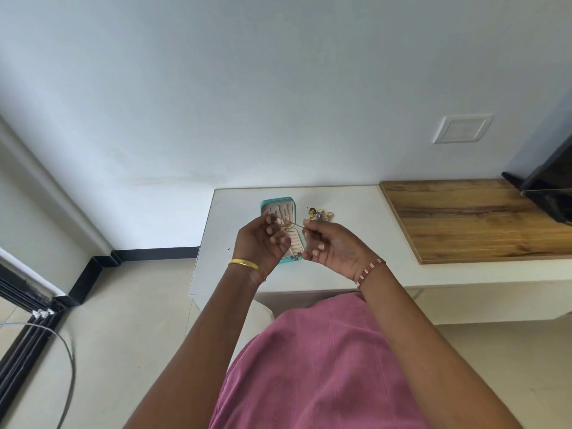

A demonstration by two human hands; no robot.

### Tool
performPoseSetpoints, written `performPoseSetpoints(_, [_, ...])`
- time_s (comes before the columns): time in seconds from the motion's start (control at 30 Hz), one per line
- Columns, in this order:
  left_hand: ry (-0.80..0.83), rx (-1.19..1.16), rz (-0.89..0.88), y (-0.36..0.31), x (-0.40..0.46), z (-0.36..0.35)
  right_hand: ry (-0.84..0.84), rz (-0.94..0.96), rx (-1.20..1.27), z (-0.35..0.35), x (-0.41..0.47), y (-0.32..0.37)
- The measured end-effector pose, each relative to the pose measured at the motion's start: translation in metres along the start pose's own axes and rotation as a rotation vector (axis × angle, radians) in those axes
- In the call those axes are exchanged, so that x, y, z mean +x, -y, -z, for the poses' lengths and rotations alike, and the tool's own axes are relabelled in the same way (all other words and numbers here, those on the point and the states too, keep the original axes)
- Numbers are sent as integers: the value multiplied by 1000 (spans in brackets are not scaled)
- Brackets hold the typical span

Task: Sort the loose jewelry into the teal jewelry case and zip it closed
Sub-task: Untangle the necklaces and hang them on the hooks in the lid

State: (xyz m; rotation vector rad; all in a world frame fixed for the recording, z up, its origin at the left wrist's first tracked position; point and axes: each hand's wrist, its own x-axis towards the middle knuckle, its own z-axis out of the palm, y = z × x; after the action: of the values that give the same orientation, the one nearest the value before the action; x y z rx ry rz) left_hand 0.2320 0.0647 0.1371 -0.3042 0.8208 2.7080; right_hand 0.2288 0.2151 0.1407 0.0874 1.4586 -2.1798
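The teal jewelry case (276,203) lies open on the white counter (346,243), its pale lining showing. A thin gold chain (295,225) is stretched between my two hands above the case. My left hand (263,239) pinches one end over the case's left side. My right hand (332,246) pinches the other end just right of the case. A small pile of loose gold jewelry (320,214) sits on the counter to the right of the case. My hands hide the lower half of the case.
A wooden board (476,218) covers the counter's right part, with a dark screen (548,187) at its far right. A wall plate (462,128) is on the wall above. Tiled floor, a cable (66,360) and a black door track lie to the left.
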Motion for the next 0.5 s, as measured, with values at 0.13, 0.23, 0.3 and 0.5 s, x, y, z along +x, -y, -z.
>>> performPoseSetpoints(0.13, [4,141,37,3,-2,0,27,24,-54,6,1,-4])
performPoseSetpoints(0.23, [-9,299,22,4,-1,1,6,59,-34,10,3,-5])
performPoseSetpoints(0.3, [-17,442,-1,2,0,4,-10,89,26,15,4,-2])
performPoseSetpoints(0.5, [-12,656,-31,2,3,10,-13,55,-8,20,6,5])
